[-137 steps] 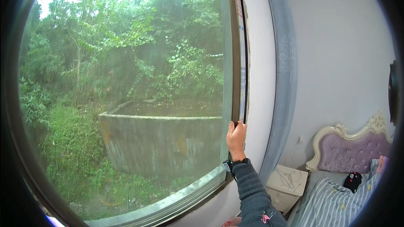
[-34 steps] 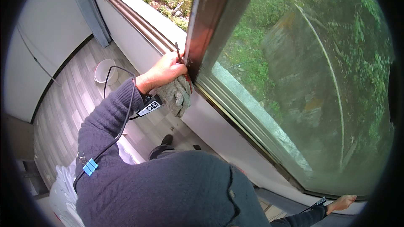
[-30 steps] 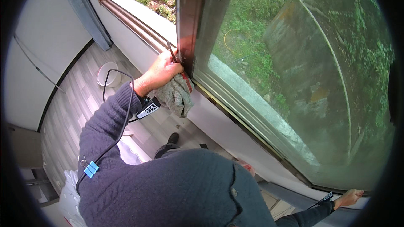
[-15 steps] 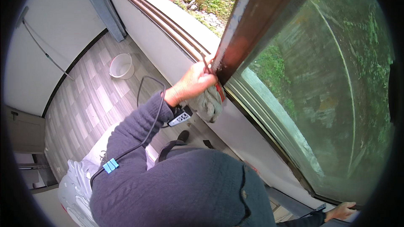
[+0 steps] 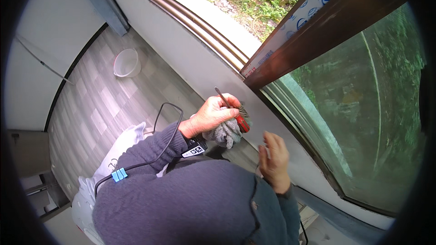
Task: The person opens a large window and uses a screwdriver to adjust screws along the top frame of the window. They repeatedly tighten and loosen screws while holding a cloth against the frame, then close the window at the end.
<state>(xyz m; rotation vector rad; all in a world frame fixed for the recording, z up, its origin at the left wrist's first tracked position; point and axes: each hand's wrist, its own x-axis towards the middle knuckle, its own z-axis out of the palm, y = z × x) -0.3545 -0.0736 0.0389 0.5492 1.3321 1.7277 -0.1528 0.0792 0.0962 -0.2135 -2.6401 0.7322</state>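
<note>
My left hand (image 5: 215, 115) is closed around a screwdriver (image 5: 243, 124) with a red and dark handle, its thin metal shaft slanting up past my fingers. A crumpled grey cloth (image 5: 228, 135) is bunched in the same hand and hangs below it. To the right, my right hand (image 5: 274, 159) hovers in front of the wall below the window, fingers apart and holding nothing. Ahead of both hands stands the brown-framed sliding window sash (image 5: 272, 70), apart from them; printed film covers part of its edge.
The window track (image 5: 195, 25) runs along the sill toward the upper left. A white bucket (image 5: 127, 63) stands on the grey plank floor (image 5: 97, 104). A long pole (image 5: 43, 62) leans at the left wall. A cable (image 5: 170, 105) loops by my left forearm.
My left hand has drawn back from the sash's lower corner with the screwdriver and cloth. My right hand has left the far right end of the frame and come in toward my left.
</note>
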